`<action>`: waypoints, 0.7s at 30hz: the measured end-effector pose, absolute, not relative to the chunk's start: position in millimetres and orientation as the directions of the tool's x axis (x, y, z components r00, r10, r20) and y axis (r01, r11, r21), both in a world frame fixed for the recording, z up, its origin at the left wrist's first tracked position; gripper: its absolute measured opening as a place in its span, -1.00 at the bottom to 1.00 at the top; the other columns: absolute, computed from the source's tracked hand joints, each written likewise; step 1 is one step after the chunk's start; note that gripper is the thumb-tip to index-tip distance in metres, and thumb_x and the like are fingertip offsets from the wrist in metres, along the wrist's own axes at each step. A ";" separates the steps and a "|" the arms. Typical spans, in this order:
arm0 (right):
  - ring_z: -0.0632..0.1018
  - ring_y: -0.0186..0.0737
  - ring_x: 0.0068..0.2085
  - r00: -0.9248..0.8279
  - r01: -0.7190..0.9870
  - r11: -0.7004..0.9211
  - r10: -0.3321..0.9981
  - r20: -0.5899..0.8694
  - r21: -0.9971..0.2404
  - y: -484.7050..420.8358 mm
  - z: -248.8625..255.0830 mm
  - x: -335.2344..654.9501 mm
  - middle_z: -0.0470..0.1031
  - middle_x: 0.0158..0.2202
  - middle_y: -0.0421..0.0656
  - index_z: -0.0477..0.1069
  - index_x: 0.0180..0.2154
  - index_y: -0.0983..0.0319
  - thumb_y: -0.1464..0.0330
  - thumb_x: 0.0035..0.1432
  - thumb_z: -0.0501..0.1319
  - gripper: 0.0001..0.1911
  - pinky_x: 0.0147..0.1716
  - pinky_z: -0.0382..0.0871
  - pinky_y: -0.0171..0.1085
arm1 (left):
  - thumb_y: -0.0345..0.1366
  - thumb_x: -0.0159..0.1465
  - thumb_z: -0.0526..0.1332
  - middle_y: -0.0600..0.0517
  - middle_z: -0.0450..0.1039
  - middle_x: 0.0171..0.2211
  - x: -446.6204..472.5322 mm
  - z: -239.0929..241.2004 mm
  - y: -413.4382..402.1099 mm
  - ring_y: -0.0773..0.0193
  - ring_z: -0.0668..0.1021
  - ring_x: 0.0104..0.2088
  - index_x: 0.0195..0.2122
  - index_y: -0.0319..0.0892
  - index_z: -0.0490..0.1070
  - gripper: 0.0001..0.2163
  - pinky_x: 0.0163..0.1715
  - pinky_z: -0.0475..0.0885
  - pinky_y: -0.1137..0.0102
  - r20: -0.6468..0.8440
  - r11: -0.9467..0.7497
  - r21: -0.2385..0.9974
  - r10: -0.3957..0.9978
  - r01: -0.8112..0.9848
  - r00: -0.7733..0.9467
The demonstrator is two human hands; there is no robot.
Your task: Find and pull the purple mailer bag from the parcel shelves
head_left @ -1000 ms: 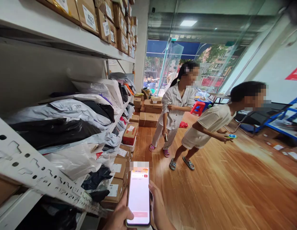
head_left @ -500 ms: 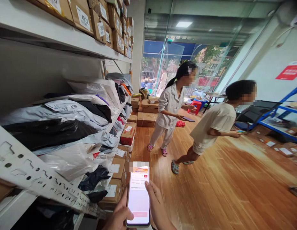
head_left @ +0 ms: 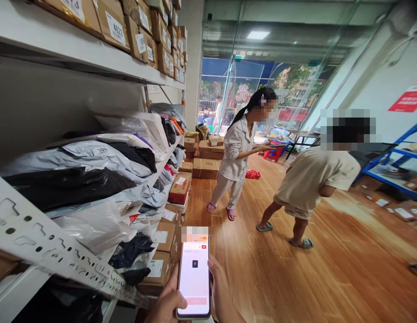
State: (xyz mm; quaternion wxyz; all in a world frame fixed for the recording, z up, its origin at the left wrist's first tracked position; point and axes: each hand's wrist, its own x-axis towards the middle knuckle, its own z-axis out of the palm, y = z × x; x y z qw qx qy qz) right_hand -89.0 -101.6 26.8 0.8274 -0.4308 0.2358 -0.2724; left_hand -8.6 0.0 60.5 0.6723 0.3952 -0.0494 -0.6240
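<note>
Daylight through glass front [head_left: 252, 72], well beyond fingers [head_left: 182, 299]; white light panel [head_left: 258, 35] above. Phone screen [head_left: 195, 280] at fingers glows, near washed out. Floor [head_left: 346, 215] right of fingers: pale glare streak. Shelf recess [head_left: 43, 98] up-left of fingers: dim. Shelf upright [head_left: 65, 244] left: wide-angle stretch. Pixel blocks [head_left: 351, 130] ahead-right; more just above fingers. Fine screen text too small to read.

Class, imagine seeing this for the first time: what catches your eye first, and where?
The lit smartphone at the bottom centre comes first, the left hand gripping it and the right hand at its right edge. Grey and black mailer bags heap the white shelving on the left, below numbered cardboard boxes. Beyond the smartphone, one person in a pale shirt and another person in a cream T-shirt are on the wooden floor.
</note>
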 end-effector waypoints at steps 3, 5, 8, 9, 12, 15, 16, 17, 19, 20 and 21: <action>0.44 -0.23 -0.39 0.738 0.261 0.464 -0.661 -0.135 -0.846 -103.7 25.1 -90.2 0.50 -0.42 -0.20 0.42 -0.25 0.22 0.05 0.07 0.14 -0.61 -0.39 0.26 -0.30 | -0.49 -0.14 0.11 -0.04 0.51 -0.22 -8.0 63.4 0.0 0.24 0.51 -0.48 0.26 -0.11 -0.56 0.01 -0.47 0.32 0.43 -0.378 -0.068 0.620 -0.899 0.782 0.222; 0.46 -0.21 -0.37 0.733 0.269 0.452 -0.669 -0.123 -0.850 -105.2 23.0 -90.7 0.52 -0.39 -0.19 0.42 -0.23 0.22 0.07 0.05 0.17 -0.62 -0.35 0.28 -0.29 | -0.50 -0.12 0.11 -0.07 0.50 -0.18 -6.7 64.8 0.1 0.23 0.51 -0.45 0.26 -0.11 -0.54 -0.01 -0.42 0.37 0.38 -0.356 -0.089 0.645 -0.914 0.759 0.195; 0.48 -0.17 -0.36 0.731 0.277 0.437 -0.674 -0.109 -0.856 -107.7 20.0 -91.0 0.53 -0.35 -0.17 0.44 -0.23 0.23 0.10 0.00 0.23 -0.62 -0.33 0.30 -0.26 | -0.49 -0.08 0.10 -0.10 0.46 -0.09 -5.3 65.3 -0.1 0.18 0.53 -0.37 0.27 -0.07 -0.51 -0.04 -0.39 0.41 0.34 -0.357 -0.126 0.669 -0.919 0.733 0.168; 0.48 -0.16 -0.36 0.730 0.278 0.434 -0.675 -0.105 -0.857 -108.4 19.5 -91.0 0.54 -0.35 -0.16 0.44 -0.24 0.23 0.11 -0.02 0.25 -0.63 -0.34 0.30 -0.25 | -0.49 -0.08 0.10 -0.11 0.45 -0.07 -5.3 64.9 -0.2 0.16 0.53 -0.34 0.27 -0.08 -0.52 -0.04 -0.37 0.41 0.34 -0.351 -0.117 0.672 -0.920 0.731 0.176; 0.46 -0.19 -0.38 0.728 0.271 0.438 -0.676 -0.115 -0.857 -110.0 20.9 -90.1 0.53 -0.38 -0.16 0.45 -0.26 0.25 0.12 0.00 0.26 -0.65 -0.38 0.28 -0.27 | -0.50 -0.10 0.09 -0.09 0.48 -0.11 -6.6 61.1 -0.2 0.21 0.53 -0.37 0.27 -0.13 -0.56 -0.02 -0.47 0.36 0.43 -0.340 -0.094 0.694 -0.917 0.714 0.209; 0.42 -0.25 -0.43 0.726 0.256 0.450 -0.674 -0.137 -0.856 -109.7 26.0 -88.4 0.51 -0.47 -0.18 0.45 -0.31 0.26 0.10 0.05 0.22 -0.65 -0.46 0.22 -0.31 | -0.51 -0.06 0.08 -0.04 0.50 -0.13 -7.9 53.8 0.4 0.34 0.47 -0.52 0.27 -0.06 -0.59 -0.02 -0.59 0.24 0.51 -0.398 -0.146 0.698 -0.893 0.701 0.211; 0.42 -0.25 -0.44 0.726 0.255 0.454 -0.673 -0.141 -0.854 -109.2 28.1 -87.9 0.51 -0.49 -0.18 0.45 -0.32 0.26 0.08 0.05 0.22 -0.64 -0.47 0.22 -0.32 | -0.51 -0.05 0.09 -0.03 0.50 -0.13 -8.1 51.2 0.3 0.35 0.46 -0.54 0.26 -0.05 -0.61 -0.02 -0.62 0.21 0.52 -0.406 -0.147 0.690 -0.889 0.709 0.211; 0.42 -0.25 -0.45 0.729 0.257 0.457 -0.670 -0.140 -0.852 -108.5 30.2 -87.4 0.51 -0.50 -0.18 0.45 -0.33 0.26 0.05 0.04 0.21 -0.61 -0.48 0.22 -0.32 | -0.51 -0.06 0.10 -0.04 0.50 -0.13 -8.0 48.7 -0.3 0.35 0.46 -0.54 0.26 -0.06 -0.63 -0.01 -0.62 0.20 0.52 -0.399 -0.131 0.678 -0.892 0.723 0.212; 0.45 -0.21 -0.44 0.737 0.269 0.466 -0.663 -0.131 -0.843 -106.7 33.4 -86.3 0.53 -0.46 -0.15 0.45 -0.29 0.26 0.01 0.03 0.18 -0.57 -0.45 0.28 -0.29 | -0.52 -0.10 0.12 -0.06 0.51 -0.14 -7.2 45.2 -3.0 0.29 0.50 -0.48 0.26 -0.14 -0.62 0.02 -0.60 0.23 0.50 -0.361 -0.079 0.642 -0.909 0.763 0.210; 0.47 -0.19 -0.42 0.737 0.276 0.472 -0.664 -0.131 -0.837 -105.9 33.9 -85.7 0.54 -0.43 -0.14 0.44 -0.26 0.25 0.00 0.03 0.18 -0.55 -0.42 0.31 -0.27 | -0.52 -0.13 0.13 -0.07 0.51 -0.13 -6.4 44.4 -5.0 0.23 0.53 -0.39 0.27 -0.18 -0.57 0.02 -0.53 0.30 0.47 -0.337 -0.045 0.627 -0.916 0.778 0.218; 0.49 -0.17 -0.40 0.730 0.283 0.474 -0.670 -0.133 -0.834 -105.4 33.5 -84.9 0.55 -0.40 -0.13 0.44 -0.22 0.24 0.00 0.02 0.18 -0.54 -0.40 0.33 -0.24 | -0.52 -0.14 0.14 -0.08 0.49 -0.11 -5.3 44.4 -7.0 0.17 0.54 -0.28 0.29 -0.19 -0.46 0.01 -0.42 0.36 0.43 -0.318 -0.011 0.619 -0.918 0.785 0.238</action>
